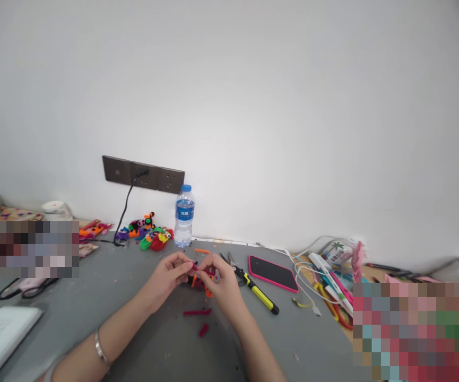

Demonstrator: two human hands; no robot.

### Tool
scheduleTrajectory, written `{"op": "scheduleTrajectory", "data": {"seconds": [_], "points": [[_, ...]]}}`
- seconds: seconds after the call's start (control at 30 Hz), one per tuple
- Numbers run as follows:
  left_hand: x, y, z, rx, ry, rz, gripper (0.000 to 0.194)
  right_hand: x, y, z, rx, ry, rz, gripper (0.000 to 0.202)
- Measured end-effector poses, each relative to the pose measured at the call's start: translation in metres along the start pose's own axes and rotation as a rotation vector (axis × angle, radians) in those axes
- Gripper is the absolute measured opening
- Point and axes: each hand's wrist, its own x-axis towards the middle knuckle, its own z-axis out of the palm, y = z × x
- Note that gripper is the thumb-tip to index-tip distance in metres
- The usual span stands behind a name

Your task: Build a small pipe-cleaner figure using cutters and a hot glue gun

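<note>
Over the middle of the grey mat, my left hand (172, 275) and my right hand (222, 278) meet, fingertips pinched together on a small magenta pipe cleaner piece (195, 267). Just beneath and behind the fingers sits a fuzzy orange, dark and magenta item (198, 283), partly hidden, so I cannot tell whether a hand touches it. Closer to me lie a magenta pipe cleaner strip (197, 312) and a short magenta piece (204, 330). An orange pipe cleaner piece (202, 251) rests beyond the hands. Pliers with yellow-black handles (259, 293) lie right of my right hand.
A water bottle (184, 217) stands by the wall near colourful fuzzy figures (155, 237). Right of the pliers lie a pink-edged phone (273, 273) and a white cable (306, 289). A white box-like object (4, 339) occupies the near left. Clutter at both sides is partly pixelated.
</note>
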Motion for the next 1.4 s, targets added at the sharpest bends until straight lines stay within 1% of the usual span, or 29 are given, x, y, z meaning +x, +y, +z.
{"op": "scheduleTrajectory", "data": {"seconds": [0.1,0.3,0.43,0.53,0.83,1.03,1.17,1.27,1.4], "points": [[-0.0005,0.0003,0.0013,-0.018,-0.01,0.013,0.023,0.0008,-0.0014,-0.0023,0.012,-0.017,-0.001,0.007],[-0.002,0.0,0.0039,-0.086,-0.023,-0.001,0.023,0.0014,-0.001,-0.0049,0.033,-0.046,-0.053,0.009],[-0.0025,-0.0001,0.0044,-0.079,-0.056,-0.018,0.021,0.0019,-0.0015,-0.0078,0.033,-0.091,-0.092,0.011],[-0.0027,0.0014,0.0053,-0.066,-0.062,-0.039,0.023,0.0017,-0.0017,-0.0085,0.022,-0.129,-0.084,0.011],[-0.0021,0.0025,0.0047,-0.117,-0.047,-0.026,0.026,0.0009,-0.0032,-0.0032,0.062,-0.029,-0.026,0.006],[-0.0023,0.0029,0.004,-0.122,-0.08,-0.061,0.024,0.001,-0.0031,-0.0045,0.079,-0.024,-0.072,0.008],[-0.0023,0.0032,0.0038,-0.143,-0.083,-0.054,0.022,0.0007,-0.0043,-0.0034,0.076,0.0,-0.079,0.01],[-0.0019,0.0022,0.0032,-0.148,-0.091,-0.051,0.022,0.0006,-0.0058,-0.004,0.068,-0.026,-0.087,0.011],[-0.0022,0.0014,0.0026,-0.113,-0.115,-0.06,0.023,0.0002,-0.0082,-0.0083,0.055,-0.101,-0.111,0.012]]}}
